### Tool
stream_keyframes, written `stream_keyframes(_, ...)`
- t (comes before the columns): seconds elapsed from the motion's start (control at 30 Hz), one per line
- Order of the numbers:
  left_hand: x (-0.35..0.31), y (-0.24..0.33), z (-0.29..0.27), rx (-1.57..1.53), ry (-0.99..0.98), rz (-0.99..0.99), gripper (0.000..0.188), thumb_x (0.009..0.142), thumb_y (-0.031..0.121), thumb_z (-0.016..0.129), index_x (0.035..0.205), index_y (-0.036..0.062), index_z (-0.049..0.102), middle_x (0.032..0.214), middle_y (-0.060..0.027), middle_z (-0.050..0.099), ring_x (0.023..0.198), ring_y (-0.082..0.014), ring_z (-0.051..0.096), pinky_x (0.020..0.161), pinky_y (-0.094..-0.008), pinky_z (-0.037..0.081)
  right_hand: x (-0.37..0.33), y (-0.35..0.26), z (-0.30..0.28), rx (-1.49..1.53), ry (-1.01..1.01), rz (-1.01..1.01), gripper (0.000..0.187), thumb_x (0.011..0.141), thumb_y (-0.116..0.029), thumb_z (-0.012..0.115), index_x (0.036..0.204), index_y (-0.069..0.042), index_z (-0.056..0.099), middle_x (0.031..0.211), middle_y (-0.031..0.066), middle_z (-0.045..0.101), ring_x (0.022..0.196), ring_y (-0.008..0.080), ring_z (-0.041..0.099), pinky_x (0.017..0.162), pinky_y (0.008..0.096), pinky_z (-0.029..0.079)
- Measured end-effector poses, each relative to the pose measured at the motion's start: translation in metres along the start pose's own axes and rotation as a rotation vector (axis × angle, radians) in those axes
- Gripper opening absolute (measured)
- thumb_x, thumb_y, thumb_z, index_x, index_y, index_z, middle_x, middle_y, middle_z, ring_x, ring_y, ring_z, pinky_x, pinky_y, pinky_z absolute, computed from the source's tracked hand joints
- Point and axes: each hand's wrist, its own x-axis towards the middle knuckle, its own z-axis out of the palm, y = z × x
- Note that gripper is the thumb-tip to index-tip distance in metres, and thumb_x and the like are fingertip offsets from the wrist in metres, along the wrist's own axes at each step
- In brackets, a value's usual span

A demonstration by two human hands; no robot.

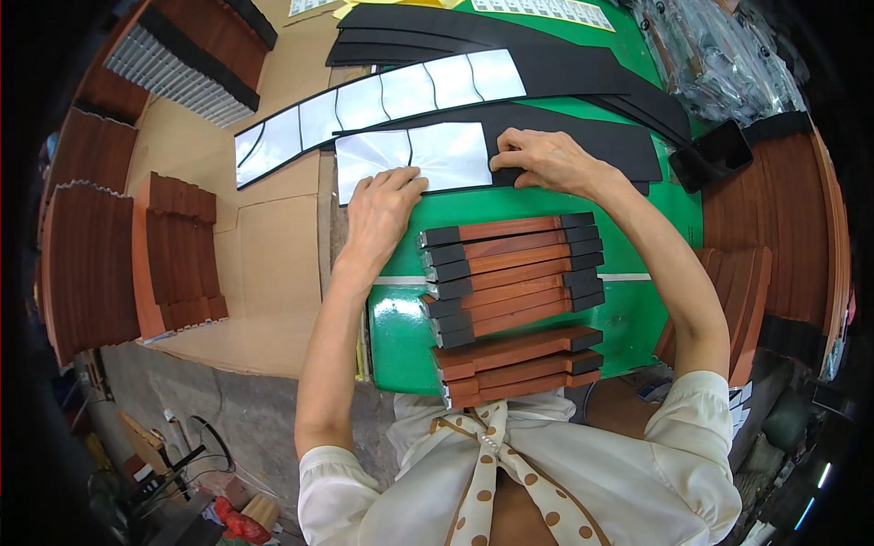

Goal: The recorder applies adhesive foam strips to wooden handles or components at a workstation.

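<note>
A black foam-like strip (574,135) lies across the middle of the green table, its left part covered by glossy white sheets (442,156). My left hand (387,205) rests with its fingers lying on the lower edge of these sheets. My right hand (546,162) has its fingers curled in a pinch at the right end of the white sheet, against the black strip. Just beyond lies another black strip, its left part covered by a row of white sheets (382,105). Closer to me sits a stack of brown wood-coloured pieces with black ends (514,273).
More black strips (437,41) are piled at the back. Brown stacks stand on the cardboard (273,255) at left and on the right side. A black phone-like device (710,156) and clear plastic bags (710,59) are at the right. Yellow sheets (401,7) lie at the far edge.
</note>
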Motion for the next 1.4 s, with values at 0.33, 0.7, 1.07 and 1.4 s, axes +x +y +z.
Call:
stream_keyframes(0.33,-0.001,0.003,0.0,0.035,0.018,-0.02,0.022,0.079,0.009,0.064,0.101,0.007,0.066,0.109,-0.0072,0.064,0.098,-0.0259,0.06,0.082,-0.0371,0.05,0.013,-0.004,-0.01,-0.111,-0.126,-0.099,0.031,0.072,-0.01,0.071,0.102,-0.016,0.062,0.1,0.0005,0.054,0.091,0.019,0.058,0.074,0.035,0.053)
stream_keyframes(0.7,-0.003,0.008,0.0,0.05,-0.007,-0.034,0.024,0.08,0.009,0.063,0.103,0.009,0.065,0.112,-0.0061,0.063,0.101,-0.0266,0.059,0.081,-0.0379,0.051,-0.007,-0.001,0.004,0.172,-0.03,0.126,0.021,0.075,-0.012,0.069,0.094,-0.013,0.061,0.089,-0.0017,0.059,0.09,0.0204,0.058,0.077,0.0365,0.05)
stream_keyframes(1.07,-0.002,0.002,0.002,0.019,-0.041,-0.047,0.025,0.082,0.009,0.062,0.106,0.0097,0.063,0.114,-0.0065,0.062,0.101,-0.0272,0.059,0.083,-0.0375,0.05,-0.03,0.011,-0.015,0.9,0.308,0.143,0.016,0.079,-0.013,0.07,0.091,-0.007,0.062,0.084,-0.0035,0.057,0.083,0.0088,0.054,0.077,0.0222,0.042)
stream_keyframes(1.4,0.004,-0.002,-0.002,-0.017,-0.231,-0.07,0.027,0.086,0.009,0.058,0.113,0.0072,0.061,0.12,-0.0103,0.06,0.108,-0.032,0.057,0.09,-0.0371,0.047,-0.077,-0.013,-0.012,1.122,0.988,0.496,0.02,0.091,-0.025,0.062,0.09,-0.005,0.062,0.078,-0.0033,0.056,0.075,0.0059,0.051,0.072,0.0214,0.043)
